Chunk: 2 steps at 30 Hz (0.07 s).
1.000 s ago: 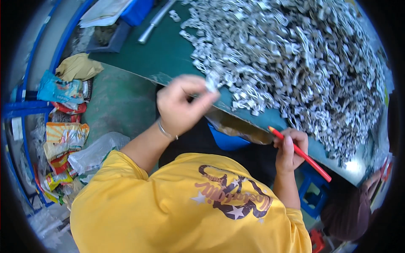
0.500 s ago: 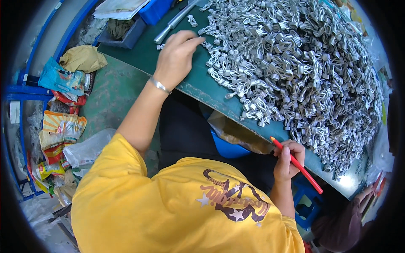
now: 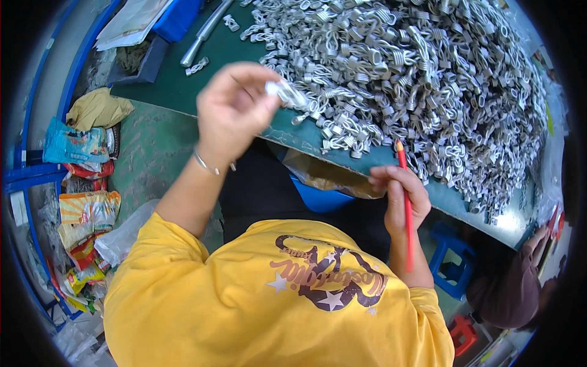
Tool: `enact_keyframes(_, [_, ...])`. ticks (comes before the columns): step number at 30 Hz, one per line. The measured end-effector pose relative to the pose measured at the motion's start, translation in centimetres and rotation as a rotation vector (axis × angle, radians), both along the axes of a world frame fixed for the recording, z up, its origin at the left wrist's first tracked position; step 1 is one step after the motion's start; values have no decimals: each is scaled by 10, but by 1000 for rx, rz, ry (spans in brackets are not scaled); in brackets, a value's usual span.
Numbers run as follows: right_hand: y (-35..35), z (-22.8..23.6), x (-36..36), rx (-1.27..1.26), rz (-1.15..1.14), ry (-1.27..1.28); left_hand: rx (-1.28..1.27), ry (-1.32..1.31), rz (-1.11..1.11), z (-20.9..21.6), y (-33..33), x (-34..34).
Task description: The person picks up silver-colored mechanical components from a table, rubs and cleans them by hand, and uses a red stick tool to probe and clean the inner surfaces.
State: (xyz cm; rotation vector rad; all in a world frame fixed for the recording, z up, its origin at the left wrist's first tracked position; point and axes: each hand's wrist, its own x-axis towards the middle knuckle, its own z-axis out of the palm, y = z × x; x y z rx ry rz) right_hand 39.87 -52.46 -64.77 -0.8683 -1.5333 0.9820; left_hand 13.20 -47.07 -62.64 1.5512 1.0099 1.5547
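Note:
A large heap of silver looped pieces with ribbed collars [image 3: 391, 67] covers much of the green table [image 3: 177, 79]. Over the table's near edge, my left hand [image 3: 231, 113] pinches one silver looped piece [image 3: 288, 95] between thumb and fingers; it is blurred by motion. My right hand [image 3: 405, 199] grips a red pencil [image 3: 409, 235], its tip pointing away from me toward the heap's near edge. A single loose looped piece [image 3: 197, 66] lies left of the heap, and another [image 3: 231, 23] lies farther back.
A silver tapered rod [image 3: 205, 35] lies at the back left, beside a grey bin [image 3: 150, 64] and a blue bin [image 3: 177, 21]. Below the table edge is a blue container with a brownish liner [image 3: 327, 174]. At right stand a blue stool [image 3: 452, 260] and another person's sleeve [image 3: 504, 296].
My left hand has come nearer and turned, now showing a looped piece in its fingers. My right hand has risen slightly and tilted the pencil more upright. The whole view has shifted somewhat.

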Motion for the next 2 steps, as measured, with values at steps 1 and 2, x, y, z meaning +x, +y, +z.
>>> enact_keyframes(1, [0,1,-5,-2,14,2,-34,-181,-159,3,-10,18])
enact_keyframes(2, [0,1,-8,-32,69,94,-35,-180,-174,3,-9,21])
